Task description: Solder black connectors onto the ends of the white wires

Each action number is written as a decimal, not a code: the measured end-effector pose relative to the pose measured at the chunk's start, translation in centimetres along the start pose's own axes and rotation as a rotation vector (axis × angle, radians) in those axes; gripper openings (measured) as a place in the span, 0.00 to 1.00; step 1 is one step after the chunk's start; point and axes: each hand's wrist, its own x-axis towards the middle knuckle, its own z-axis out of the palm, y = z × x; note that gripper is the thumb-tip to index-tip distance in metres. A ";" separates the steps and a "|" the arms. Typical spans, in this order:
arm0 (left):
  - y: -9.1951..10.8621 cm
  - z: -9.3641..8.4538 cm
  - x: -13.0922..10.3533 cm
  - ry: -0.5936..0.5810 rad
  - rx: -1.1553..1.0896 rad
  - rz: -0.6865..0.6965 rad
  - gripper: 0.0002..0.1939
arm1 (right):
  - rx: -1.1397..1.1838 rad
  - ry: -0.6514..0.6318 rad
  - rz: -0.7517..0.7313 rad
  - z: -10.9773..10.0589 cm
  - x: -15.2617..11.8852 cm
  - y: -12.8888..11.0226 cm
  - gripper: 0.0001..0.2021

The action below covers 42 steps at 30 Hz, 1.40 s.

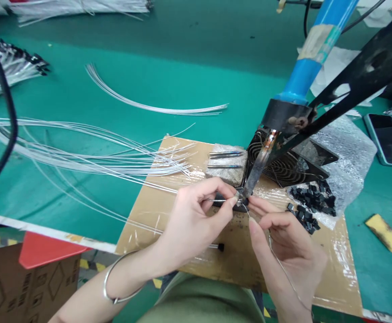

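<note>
The left hand, at the centre of the frame, pinches the end of a white cable between thumb and forefinger. The right hand, right of centre, grips a thin silvery wire, which runs back over its palm toward the bottom of the frame. Both sets of fingertips meet just beside the lower end of a soldering iron that slants down from the upper right, its handle blue, held in a black bracket. Whether its tip touches the cable is too small to tell.

Under the hands lies a brown board. Behind the left hand on it sits a grey block bearing metal rods; to the right stand a black fan and a heap of small black pieces, partly on a clear plastic sheet.

Further out on the green tabletop, loose white cables spread across the left, with a curved bundle above them. A yellow sponge and a phone lie at the right edge.
</note>
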 end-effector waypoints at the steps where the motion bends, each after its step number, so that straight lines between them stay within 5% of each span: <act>1: 0.0 0.0 0.0 -0.002 0.001 -0.003 0.06 | 0.000 0.004 0.007 0.0 0.0 0.0 0.07; 42: 0.1 0.2 -0.1 0.005 0.019 0.035 0.04 | -0.095 0.034 -0.135 0.3 0.0 0.6 0.04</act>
